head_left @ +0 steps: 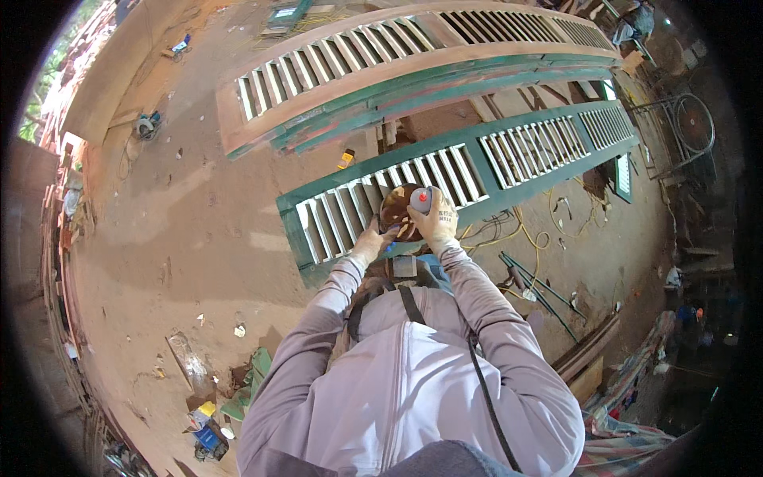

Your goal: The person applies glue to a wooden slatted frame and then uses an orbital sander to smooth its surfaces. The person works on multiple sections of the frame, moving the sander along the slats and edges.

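A green louvred shutter panel (497, 200) with pale slats lies raised in front of me. Over its near left part, a round brown bowl-like vessel (395, 213) with light patches is in my left hand (369, 242), whose fingers close on its lower left rim. Something small and blue shows by those fingers. My right hand (437, 222), in a pale glove with dark print, is wrapped round a whitish bottle (420, 203) with a red tip, held against the vessel's right side. The vessel's inside is partly hidden by hand and bottle.
Beyond lies a stack of shutters (334, 95), the top one bare wood. A yellow box (346, 159) sits between the panels. Yellow cord (528, 234) and dark rods (544, 294) lie on the floor at right. A circular saw (148, 126) rests at far left.
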`<state>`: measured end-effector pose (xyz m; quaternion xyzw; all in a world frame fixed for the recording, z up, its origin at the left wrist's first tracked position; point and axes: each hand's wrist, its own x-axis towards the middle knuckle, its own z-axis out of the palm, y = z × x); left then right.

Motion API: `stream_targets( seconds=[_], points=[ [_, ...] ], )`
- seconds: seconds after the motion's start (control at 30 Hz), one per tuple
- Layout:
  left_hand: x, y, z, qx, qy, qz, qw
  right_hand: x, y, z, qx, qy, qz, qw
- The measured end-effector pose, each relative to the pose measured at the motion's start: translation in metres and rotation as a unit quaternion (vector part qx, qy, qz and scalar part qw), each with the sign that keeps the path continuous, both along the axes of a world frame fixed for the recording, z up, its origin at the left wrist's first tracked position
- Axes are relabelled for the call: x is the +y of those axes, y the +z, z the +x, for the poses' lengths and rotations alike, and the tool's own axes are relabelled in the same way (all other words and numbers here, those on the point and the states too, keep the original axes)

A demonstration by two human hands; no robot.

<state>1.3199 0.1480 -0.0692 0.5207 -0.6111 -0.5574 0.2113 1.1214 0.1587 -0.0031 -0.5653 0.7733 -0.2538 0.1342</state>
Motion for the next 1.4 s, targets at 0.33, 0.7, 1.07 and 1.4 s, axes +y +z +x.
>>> stream_targets(
  seconds=[0.33,0.7,1.07,1.4],
  points=[
    [0.012,-0.007,-0.028,-0.179,0.090,0.050,0.978,0.003,-0.011,-0.016,0.028,0.030,0.016,0.999],
    [0.010,0.092,0.047,-0.120,0.150,0.051,0.980,0.017,0.051,-0.019,-0.056,0.165,-0.069,0.982],
    [-0.094,0.205,0.237,0.014,0.302,-0.093,0.949,0.127,0.028,-0.117,-0.092,-0.015,-0.003,0.996],
    [-0.212,0.204,0.285,-0.072,0.371,-0.112,0.919,0.269,-0.045,-0.146,-0.024,-0.148,0.135,0.979]
  ],
)
